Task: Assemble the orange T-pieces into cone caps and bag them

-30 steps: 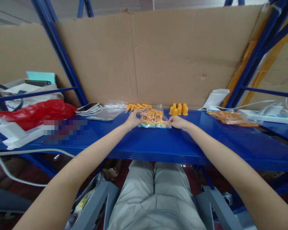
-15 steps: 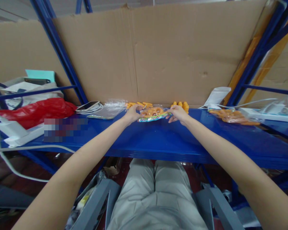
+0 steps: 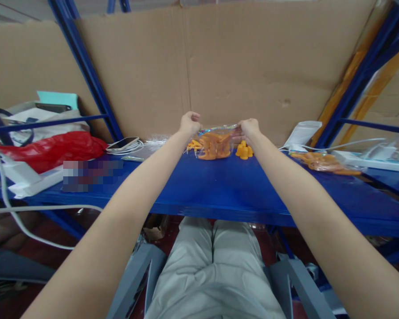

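Note:
Between my hands hangs a clear plastic bag (image 3: 215, 145) with orange plastic pieces inside and a colourful strip along its top. My left hand (image 3: 190, 124) is closed on the bag's upper left corner. At the upper right corner, my right hand (image 3: 248, 129) pinches the same edge. The bag's bottom is close to the blue shelf; I cannot tell whether it touches. Small orange pieces (image 3: 193, 145) lie behind the bag on the left. A group of orange knobbed pieces (image 3: 244, 151) stands beside it, near my right hand.
A filled bag of orange pieces (image 3: 322, 162) lies on the blue shelf (image 3: 219, 186) at right, near a white power strip (image 3: 372, 158). To the left are flat clear bags (image 3: 153, 148), a phone with a cable (image 3: 128, 145) and a red bag (image 3: 56, 148). Cardboard (image 3: 236, 66) stands behind.
Both hands have risen, lifting the bag's colourful edge from the bottom to the top. The bag now hangs upright, with the orange pieces below that edge.

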The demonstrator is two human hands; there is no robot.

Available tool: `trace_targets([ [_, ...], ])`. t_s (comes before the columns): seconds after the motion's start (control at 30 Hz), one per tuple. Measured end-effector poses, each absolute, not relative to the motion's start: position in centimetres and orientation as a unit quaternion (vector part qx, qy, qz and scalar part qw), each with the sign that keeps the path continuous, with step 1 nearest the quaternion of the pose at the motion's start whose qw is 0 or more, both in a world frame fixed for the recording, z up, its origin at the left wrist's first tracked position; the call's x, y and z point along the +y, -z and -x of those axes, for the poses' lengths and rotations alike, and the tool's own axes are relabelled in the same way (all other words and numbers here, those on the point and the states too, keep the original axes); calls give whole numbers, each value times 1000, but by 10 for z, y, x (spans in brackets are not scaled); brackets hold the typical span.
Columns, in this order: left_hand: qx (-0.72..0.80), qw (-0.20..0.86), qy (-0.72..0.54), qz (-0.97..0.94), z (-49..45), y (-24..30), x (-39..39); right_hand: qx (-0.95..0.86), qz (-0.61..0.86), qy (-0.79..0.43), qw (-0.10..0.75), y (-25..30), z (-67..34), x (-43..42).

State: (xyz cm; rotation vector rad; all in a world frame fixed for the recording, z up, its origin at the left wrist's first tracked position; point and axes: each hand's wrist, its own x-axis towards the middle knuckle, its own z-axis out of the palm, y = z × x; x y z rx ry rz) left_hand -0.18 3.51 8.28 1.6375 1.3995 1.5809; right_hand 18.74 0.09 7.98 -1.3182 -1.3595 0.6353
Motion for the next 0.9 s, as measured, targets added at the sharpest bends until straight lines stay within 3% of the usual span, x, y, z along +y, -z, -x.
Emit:
trace_targets([
  [0.07,488,223,-615,-577,-1,-86,41,-497,527,-345,598,-83,-185,7],
  [0.17,456,210,-658,-561,-2,-87,48,-474,488,-353,642,-87,-185,16],
  [0.37,439,230,-678,-543,2,-83,51,-507,470,-352,631,-88,-193,35],
  [0.7,397,235,-700,-544,4,-97,56,-489,401,-292,717,-103,-194,55],
  [0.9,413,232,-682,-558,1,-92,57,-553,399,-265,682,-97,-199,55],
])
